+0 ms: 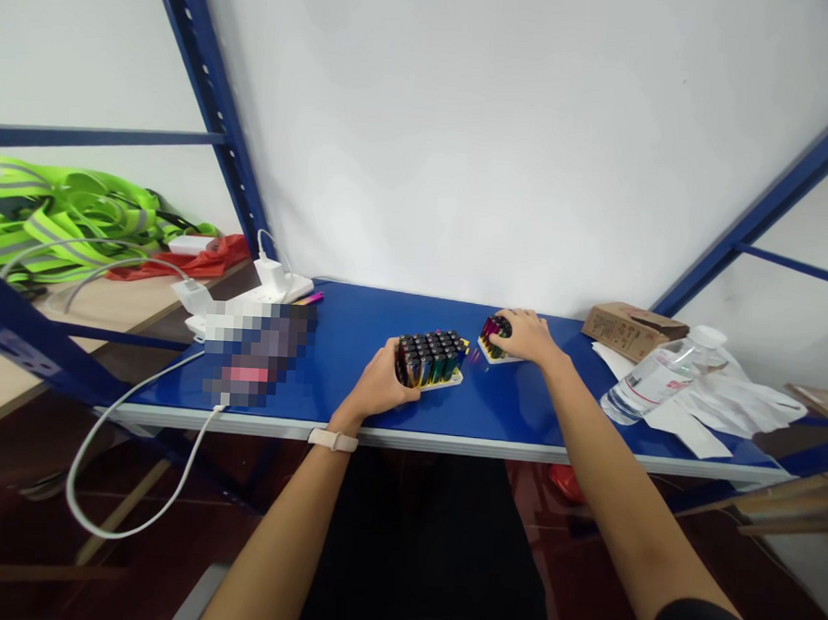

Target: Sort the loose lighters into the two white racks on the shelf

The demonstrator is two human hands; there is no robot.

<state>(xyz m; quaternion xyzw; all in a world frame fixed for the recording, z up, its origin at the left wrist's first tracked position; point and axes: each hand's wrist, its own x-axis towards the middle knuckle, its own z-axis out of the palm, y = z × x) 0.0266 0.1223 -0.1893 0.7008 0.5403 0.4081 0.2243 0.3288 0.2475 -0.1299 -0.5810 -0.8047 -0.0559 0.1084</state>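
Observation:
On the blue tabletop stands a white tray packed with rows of upright, shiny multicoloured cylinders with black tops, which look like batteries. My left hand is closed around the left side of this block, thumb along the front. Farther right and a little back is a second white tray holding a smaller group of the same black-topped cylinders. My right hand curls over that group from the right, fingertips against the cylinders. Its palm hides part of the group, and I cannot make out exactly which pieces it grips.
To the right are a cardboard box, a clear water bottle and crumpled white paper. A power strip, a blurred-out item and a white cable lie left. Blue rack posts flank the table.

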